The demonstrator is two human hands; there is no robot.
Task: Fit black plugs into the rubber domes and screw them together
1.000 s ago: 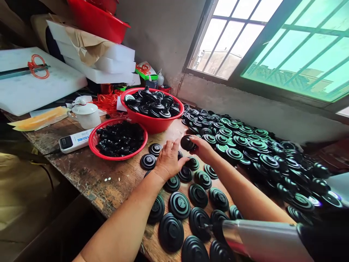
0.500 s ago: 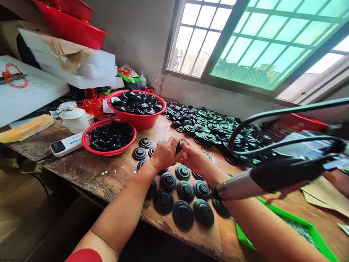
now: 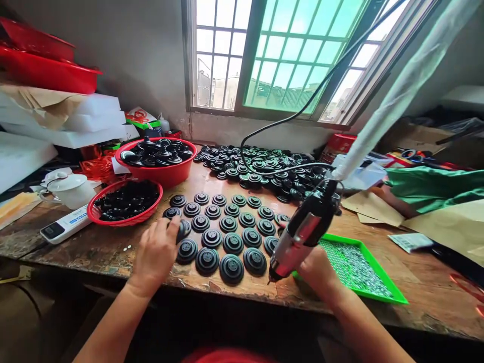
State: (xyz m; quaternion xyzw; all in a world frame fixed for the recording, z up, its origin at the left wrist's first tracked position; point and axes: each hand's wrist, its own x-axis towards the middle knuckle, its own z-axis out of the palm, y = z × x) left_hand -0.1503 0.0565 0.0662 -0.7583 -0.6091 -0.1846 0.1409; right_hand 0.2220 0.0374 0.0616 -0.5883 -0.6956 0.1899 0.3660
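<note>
My left hand [image 3: 157,249] is at the left edge of several rows of stepped round black discs [image 3: 228,223]. Its fingers curl round the rim of one black disc [image 3: 184,229], which looks slightly tilted. My right hand [image 3: 315,264] is at the right end of the rows, mostly behind a hanging electric screwdriver [image 3: 295,247]. The screwdriver hides most of its fingers; a fingertip shows near a disc [image 3: 282,219] at the right edge. The screwdriver hangs tip down above the front right of the rows.
A green tray [image 3: 393,292] of small metal parts stands right. Left are a red basket [image 3: 126,220] of black parts, a red basin [image 3: 162,174] of discs, a white lidded cup [image 3: 71,191] and a white device [image 3: 66,225]. A disc heap [image 3: 257,164] lies behind.
My hands were together over the rows, holding a black piece; now they are apart at either side. The view has turned right, and the screwdriver hangs more upright.
</note>
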